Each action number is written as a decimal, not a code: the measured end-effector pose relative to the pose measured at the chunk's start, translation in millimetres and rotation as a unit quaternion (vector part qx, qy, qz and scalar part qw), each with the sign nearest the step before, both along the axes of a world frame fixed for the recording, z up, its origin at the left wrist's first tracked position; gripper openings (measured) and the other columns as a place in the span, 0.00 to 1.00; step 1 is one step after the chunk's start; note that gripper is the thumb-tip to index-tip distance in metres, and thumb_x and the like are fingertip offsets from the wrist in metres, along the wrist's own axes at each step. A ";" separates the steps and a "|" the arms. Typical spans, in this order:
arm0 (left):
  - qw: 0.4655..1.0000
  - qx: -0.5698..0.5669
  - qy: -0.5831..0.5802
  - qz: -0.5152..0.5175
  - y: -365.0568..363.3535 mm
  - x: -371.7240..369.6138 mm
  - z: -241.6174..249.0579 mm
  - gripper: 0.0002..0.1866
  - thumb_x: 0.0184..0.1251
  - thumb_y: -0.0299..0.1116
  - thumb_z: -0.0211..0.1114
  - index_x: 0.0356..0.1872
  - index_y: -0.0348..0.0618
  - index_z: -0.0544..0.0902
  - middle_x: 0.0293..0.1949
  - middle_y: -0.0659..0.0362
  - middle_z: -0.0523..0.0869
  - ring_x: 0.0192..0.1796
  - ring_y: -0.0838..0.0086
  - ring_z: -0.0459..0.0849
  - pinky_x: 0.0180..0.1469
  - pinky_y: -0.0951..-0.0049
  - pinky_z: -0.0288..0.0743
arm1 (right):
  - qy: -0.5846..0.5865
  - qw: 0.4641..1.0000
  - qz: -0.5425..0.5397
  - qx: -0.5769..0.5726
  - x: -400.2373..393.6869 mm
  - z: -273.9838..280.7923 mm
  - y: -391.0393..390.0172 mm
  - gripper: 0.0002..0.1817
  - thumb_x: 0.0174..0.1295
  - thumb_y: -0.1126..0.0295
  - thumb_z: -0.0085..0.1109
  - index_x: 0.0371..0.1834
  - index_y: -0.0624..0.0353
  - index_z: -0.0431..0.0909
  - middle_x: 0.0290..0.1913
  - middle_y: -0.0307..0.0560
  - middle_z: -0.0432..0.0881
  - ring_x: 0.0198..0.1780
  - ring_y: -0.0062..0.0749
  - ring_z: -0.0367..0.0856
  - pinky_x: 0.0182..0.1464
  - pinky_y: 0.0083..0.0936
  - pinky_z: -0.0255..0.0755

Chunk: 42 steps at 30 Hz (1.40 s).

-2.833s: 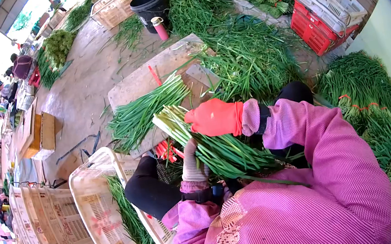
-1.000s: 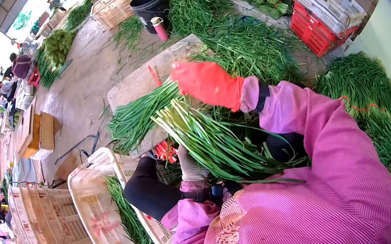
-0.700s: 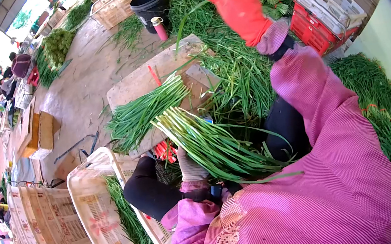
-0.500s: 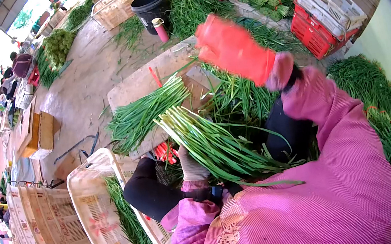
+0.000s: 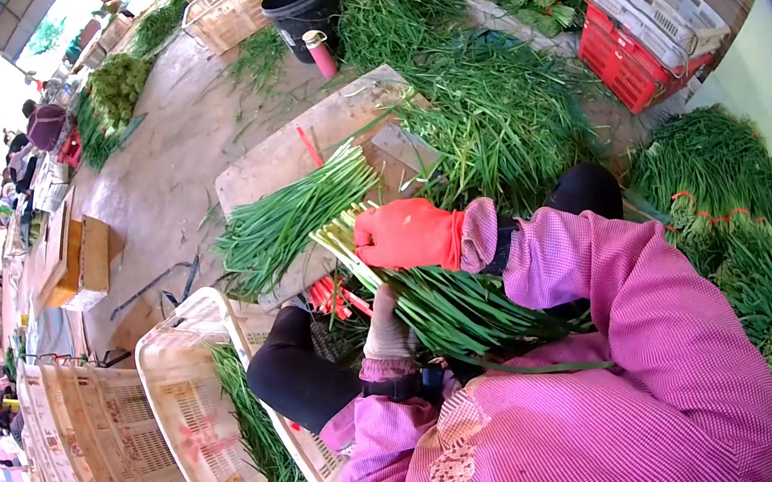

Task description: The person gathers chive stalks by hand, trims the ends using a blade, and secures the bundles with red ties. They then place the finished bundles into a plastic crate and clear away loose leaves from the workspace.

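My left hand (image 5: 386, 329), in a light grey glove, holds a bunch of green stalks (image 5: 460, 305) from below, its fingers partly hidden under the bunch. Over the pale ends of the same bunch lies my right hand (image 5: 410, 235) in a red-orange glove, fingers closed on the stalks. Another bunch of stalks (image 5: 302, 215) rests on the board (image 5: 269, 159) just beyond. Red strips (image 5: 334, 297) sit near my left hand, above my knee. One red strip (image 5: 309, 147) lies on the board.
A white crate (image 5: 195, 419) with greens stands at the left, beside stacked crates (image 5: 92, 444). Loose greens (image 5: 507, 113) are heaped ahead. A black bucket (image 5: 302, 14), a pink bottle (image 5: 319, 53) and a red crate (image 5: 618, 57) stand farther off. Tied greens (image 5: 728, 190) lie at the right.
My right hand has come down from its raised position above the loose greens onto the pale ends of the held bunch. My left hand has stayed nearly in place.
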<state>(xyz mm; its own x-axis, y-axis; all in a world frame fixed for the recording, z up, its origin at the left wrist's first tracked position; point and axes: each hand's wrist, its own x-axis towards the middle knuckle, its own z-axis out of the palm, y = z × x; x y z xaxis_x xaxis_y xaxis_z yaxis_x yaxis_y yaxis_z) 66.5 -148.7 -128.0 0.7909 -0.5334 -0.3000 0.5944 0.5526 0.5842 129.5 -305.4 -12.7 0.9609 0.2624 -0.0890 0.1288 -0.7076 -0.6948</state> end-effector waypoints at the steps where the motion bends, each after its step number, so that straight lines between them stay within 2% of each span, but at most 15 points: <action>1: 0.999 -0.031 0.022 -0.003 -1.9 2.3 1.8 0.37 0.57 0.60 0.68 0.57 0.38 0.75 0.49 0.53 0.85 0.48 0.61 0.85 0.53 0.58 0.82 | 0.028 0.998 -0.011 0.047 -0.2 -0.1 -1.0 0.17 0.62 0.56 0.56 0.39 0.61 0.79 0.28 0.49 0.85 0.26 0.34 0.84 0.33 0.31 0.77; 2: 0.997 -0.063 0.044 -0.007 -4.2 5.1 4.1 0.35 0.56 0.58 0.70 0.55 0.38 0.77 0.45 0.52 0.86 0.44 0.60 0.87 0.50 0.58 0.84 | 0.028 0.998 -0.011 0.046 0.4 -2.4 -3.2 0.17 0.62 0.56 0.56 0.39 0.61 0.79 0.28 0.49 0.85 0.26 0.34 0.84 0.33 0.31 0.77; 4: 0.993 -0.097 0.065 -0.010 -9.2 7.3 10.9 0.36 0.53 0.55 0.72 0.55 0.36 0.76 0.45 0.51 0.86 0.43 0.60 0.87 0.49 0.58 0.84 | 0.098 0.972 -0.018 0.212 1.5 -5.0 -6.4 0.16 0.64 0.57 0.55 0.37 0.61 0.79 0.23 0.43 0.82 0.23 0.26 0.82 0.28 0.25 0.75; 5: 0.992 -0.113 0.061 -0.002 -11.4 7.3 14.4 0.35 0.54 0.55 0.72 0.54 0.37 0.77 0.45 0.51 0.86 0.43 0.60 0.87 0.49 0.58 0.84 | 0.102 0.969 -0.031 0.225 0.4 -2.7 -7.3 0.16 0.65 0.58 0.55 0.35 0.62 0.79 0.21 0.40 0.80 0.21 0.21 0.79 0.25 0.20 0.74; 8: 0.988 -0.153 0.025 0.021 -15.8 6.6 18.6 0.31 0.56 0.53 0.71 0.54 0.40 0.78 0.46 0.52 0.86 0.44 0.60 0.87 0.49 0.57 0.84 | 0.117 0.979 -0.021 0.165 -5.4 14.8 -5.6 0.17 0.63 0.55 0.55 0.36 0.60 0.81 0.23 0.43 0.83 0.21 0.26 0.82 0.28 0.26 0.75; 9: 0.988 -0.151 0.030 0.003 -15.1 5.6 21.3 0.30 0.55 0.51 0.72 0.53 0.42 0.77 0.47 0.54 0.85 0.46 0.61 0.86 0.50 0.58 0.84 | 0.131 0.987 0.003 0.088 -6.9 24.5 -5.1 0.19 0.63 0.53 0.55 0.34 0.61 0.81 0.22 0.42 0.83 0.21 0.26 0.82 0.27 0.27 0.75; 12: 0.988 -0.146 0.049 -0.027 -9.3 3.5 6.4 0.30 0.57 0.49 0.71 0.56 0.42 0.74 0.49 0.56 0.83 0.49 0.63 0.85 0.52 0.59 0.83 | 0.157 0.985 0.065 0.040 1.0 18.7 -5.2 0.23 0.63 0.49 0.56 0.31 0.62 0.79 0.20 0.43 0.80 0.19 0.25 0.79 0.26 0.25 0.75; 15: 0.999 -0.046 0.001 0.005 -12.1 -2.9 18.9 0.30 0.62 0.52 0.66 0.56 0.40 0.74 0.49 0.55 0.83 0.47 0.64 0.85 0.53 0.62 0.82 | 0.156 0.980 0.060 0.109 0.0 15.4 -9.1 0.23 0.65 0.50 0.56 0.31 0.63 0.79 0.19 0.43 0.80 0.19 0.25 0.80 0.23 0.24 0.73; 18: 0.998 -0.054 0.018 -0.002 -17.1 3.0 19.5 0.34 0.56 0.55 0.72 0.56 0.42 0.74 0.49 0.55 0.84 0.48 0.62 0.86 0.51 0.60 0.84 | 0.164 0.975 0.076 0.131 4.7 18.5 -17.1 0.21 0.68 0.53 0.55 0.31 0.63 0.79 0.19 0.43 0.80 0.19 0.25 0.80 0.21 0.23 0.72; 26: 0.994 -0.066 0.092 -0.005 -16.1 4.9 24.8 0.36 0.58 0.55 0.69 0.60 0.39 0.74 0.50 0.52 0.84 0.49 0.59 0.86 0.53 0.57 0.83 | 0.215 0.961 0.077 0.156 10.6 22.6 -42.3 0.20 0.68 0.57 0.52 0.27 0.64 0.78 0.23 0.44 0.82 0.22 0.27 0.83 0.22 0.25 0.74; 32: 0.998 -0.042 0.049 -0.015 -19.3 8.9 17.0 0.32 0.60 0.54 0.68 0.58 0.40 0.76 0.50 0.53 0.84 0.48 0.61 0.86 0.52 0.58 0.83 | 0.209 0.958 0.078 0.178 11.4 21.6 -36.9 0.18 0.67 0.57 0.53 0.29 0.61 0.80 0.24 0.39 0.81 0.19 0.23 0.79 0.19 0.21 0.72; 37: 0.995 -0.055 0.079 -0.016 -18.3 8.3 25.2 0.31 0.61 0.53 0.67 0.57 0.41 0.76 0.47 0.54 0.85 0.47 0.61 0.86 0.51 0.58 0.84 | 0.125 0.910 0.027 0.394 22.2 46.7 -61.2 0.15 0.65 0.61 0.52 0.28 0.59 0.80 0.21 0.39 0.79 0.19 0.20 0.75 0.18 0.19 0.67; 39: 0.998 -0.039 0.054 -0.008 -15.3 14.4 13.7 0.37 0.58 0.56 0.69 0.60 0.38 0.74 0.51 0.51 0.84 0.49 0.58 0.86 0.54 0.57 0.83 | 0.097 0.793 -0.085 0.595 36.3 66.8 -85.5 0.13 0.65 0.62 0.52 0.25 0.56 0.76 0.13 0.32 0.68 0.13 0.17 0.63 0.15 0.19 0.55; 41: 0.995 -0.061 0.073 0.002 -11.9 12.0 13.1 0.34 0.60 0.56 0.66 0.60 0.41 0.75 0.52 0.51 0.84 0.51 0.58 0.85 0.54 0.54 0.82 | 0.023 0.880 -0.128 0.458 40.5 94.2 -126.1 0.18 0.66 0.55 0.54 0.38 0.62 0.80 0.23 0.40 0.79 0.21 0.27 0.77 0.28 0.25 0.72; 42: 0.992 -0.083 0.091 0.009 -11.2 11.4 13.1 0.31 0.62 0.55 0.64 0.59 0.43 0.75 0.53 0.52 0.83 0.52 0.57 0.84 0.55 0.51 0.81 | 0.021 0.880 -0.128 0.457 37.2 89.1 -132.7 0.18 0.66 0.55 0.54 0.38 0.62 0.80 0.23 0.40 0.79 0.21 0.27 0.77 0.28 0.25 0.72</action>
